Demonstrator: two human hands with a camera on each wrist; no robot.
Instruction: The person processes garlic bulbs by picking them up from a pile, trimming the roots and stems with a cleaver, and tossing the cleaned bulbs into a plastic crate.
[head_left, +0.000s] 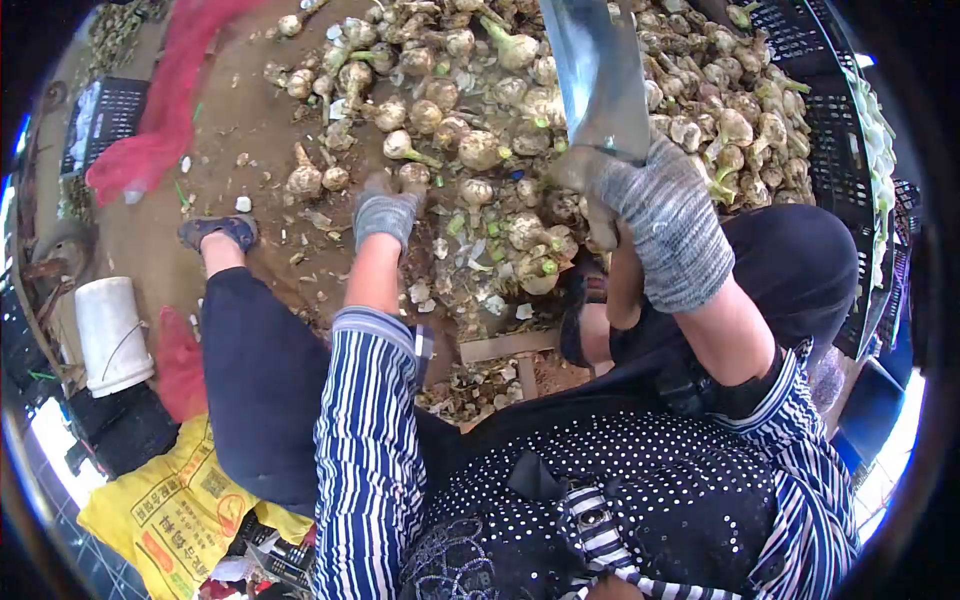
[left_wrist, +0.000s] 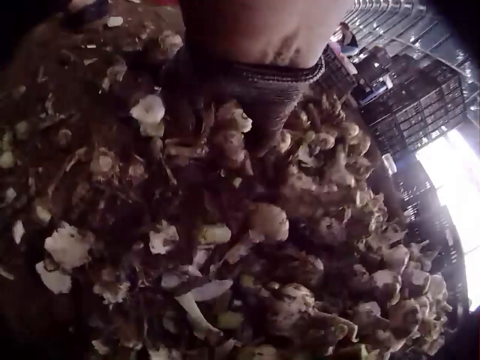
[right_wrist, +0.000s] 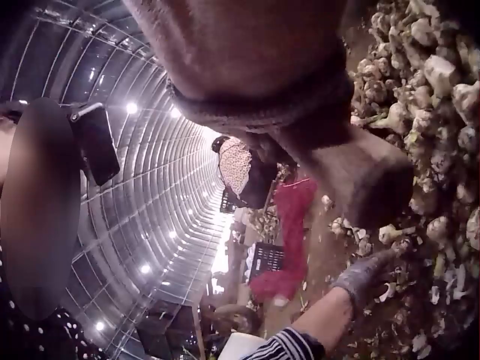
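Note:
My right hand, in a grey knit glove, grips the wooden handle of a large knife. Its broad steel blade points away over the pile of garlic bulbs. In the right wrist view the thick butt of the handle sticks out past the glove. My gloved left hand is down at the near left edge of the pile. A soil-stained garlic bulb sits between its fingers and thumb, and the left wrist view shows this garlic bulb partly hidden by the glove.
Black crates line the pile's right side. Pink netting lies at the left, near a white bucket and a yellow sack. A wooden strip lies between my feet. Another person is farther off.

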